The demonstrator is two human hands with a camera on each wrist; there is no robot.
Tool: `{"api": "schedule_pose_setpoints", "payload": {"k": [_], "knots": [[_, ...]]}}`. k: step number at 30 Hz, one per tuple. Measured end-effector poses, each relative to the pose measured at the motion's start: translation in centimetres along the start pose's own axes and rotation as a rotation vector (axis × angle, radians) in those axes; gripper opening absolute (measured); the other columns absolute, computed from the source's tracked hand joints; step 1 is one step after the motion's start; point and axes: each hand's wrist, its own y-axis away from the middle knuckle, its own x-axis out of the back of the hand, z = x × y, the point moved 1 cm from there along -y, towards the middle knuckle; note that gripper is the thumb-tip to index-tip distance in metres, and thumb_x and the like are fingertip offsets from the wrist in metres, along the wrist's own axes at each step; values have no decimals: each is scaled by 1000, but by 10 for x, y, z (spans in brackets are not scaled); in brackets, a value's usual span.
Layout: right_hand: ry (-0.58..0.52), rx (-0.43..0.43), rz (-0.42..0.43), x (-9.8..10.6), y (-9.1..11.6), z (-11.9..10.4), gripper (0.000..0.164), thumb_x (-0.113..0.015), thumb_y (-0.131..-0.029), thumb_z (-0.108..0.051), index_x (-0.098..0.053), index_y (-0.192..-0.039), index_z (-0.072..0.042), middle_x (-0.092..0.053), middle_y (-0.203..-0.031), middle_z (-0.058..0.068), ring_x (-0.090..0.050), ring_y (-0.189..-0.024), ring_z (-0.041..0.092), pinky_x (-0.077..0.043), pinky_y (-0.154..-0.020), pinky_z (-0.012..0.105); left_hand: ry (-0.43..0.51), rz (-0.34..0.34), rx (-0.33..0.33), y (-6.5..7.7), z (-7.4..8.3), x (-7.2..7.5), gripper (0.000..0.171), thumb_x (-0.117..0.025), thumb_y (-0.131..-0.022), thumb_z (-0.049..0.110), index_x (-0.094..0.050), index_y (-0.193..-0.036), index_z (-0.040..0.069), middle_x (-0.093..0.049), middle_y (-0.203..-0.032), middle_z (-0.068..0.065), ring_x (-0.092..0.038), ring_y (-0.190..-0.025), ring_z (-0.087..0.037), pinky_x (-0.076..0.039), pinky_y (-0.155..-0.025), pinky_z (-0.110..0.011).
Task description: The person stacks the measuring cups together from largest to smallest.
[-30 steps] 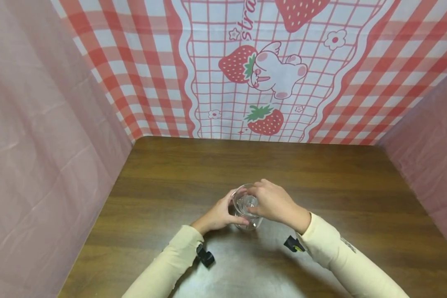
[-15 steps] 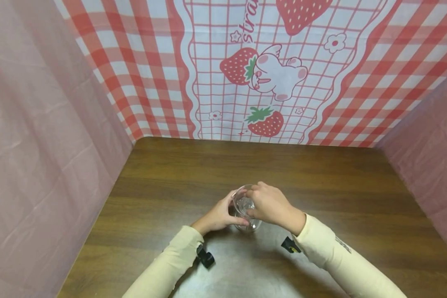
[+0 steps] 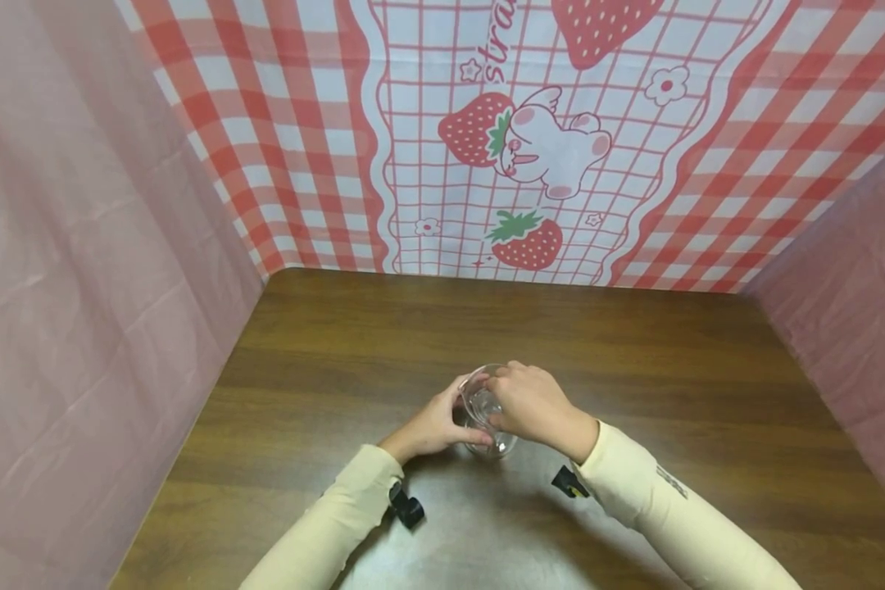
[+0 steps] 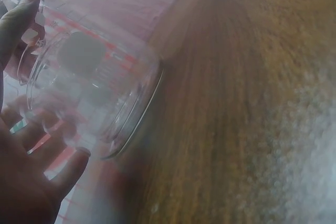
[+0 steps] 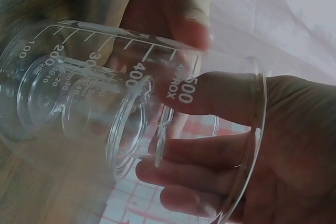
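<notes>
A large clear glass beaker [image 3: 505,447] with white graduations up to 500 stands tilted between the hands above the wooden table. My left hand [image 3: 435,424] grips its outside, thumb on the near side. My right hand [image 3: 534,406] reaches over the rim; in the right wrist view its thumb and fingers are inside the big beaker. They pinch the rim of a smaller glass beaker [image 5: 114,145], which bears small graduations and sits within the large one. Overlapping clear rims make it hard to tell how many beakers are nested. In the left wrist view the glass beaker [image 4: 126,103] is seen from its base end.
The brown wooden table [image 3: 369,328] spreads around the hands. A red-and-white checked cloth [image 3: 295,164] with strawberries hangs behind it, and pink curtains [image 3: 81,287] flank the sides. Black wrist camera mounts [image 3: 407,508] hang from both cuffs.
My right hand has shifted slightly left and down, and the smaller beaker sits deeper inside the large one. The left hand has kept its grip in place.
</notes>
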Motion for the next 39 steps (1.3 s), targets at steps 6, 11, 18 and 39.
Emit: {"api": "schedule_pose_setpoints", "payload": {"k": [6,11,18,39], "knots": [[12,4,-9,-1,-2,-1,37,-84,-68,-33,-75,-96,-11,-70,-81,1,-59,-72,22,-52,-59,36,-10,1,-11,0,-1,0,94,-86,-71,14,-34,-149,9,-45,-151,-8,-53,-127,-27,-40,-111,-41],[23,0,-19,-1,-4,-2,37,-84,-68,-34,-75,-96,-11,-71,-82,1,-59,-71,21,-52,-58,36,-1,-2,3,0,0,1,95,-86,-71,15,-33,-149,11,-45,-150,-7,-54,-126,-28,-39,-112,-44],[29,-1,-22,-2,-5,-2,38,-85,-67,-33,-75,-100,-16,-72,-85,0,-61,-74,22,-52,-58,37,1,-3,18,1,3,2,95,-86,-71,15,-33,-150,13,-46,-150,-6,-53,-127,-29,-37,-113,-45],[30,-24,-53,-3,-6,-1,38,-83,-70,-35,-74,-101,-15,-74,-96,-1,-63,-80,22,-54,-64,38,40,-3,8,0,-1,-1,92,-86,-71,11,-35,-148,10,-43,-152,-7,-51,-130,-30,-37,-114,-44]]}}
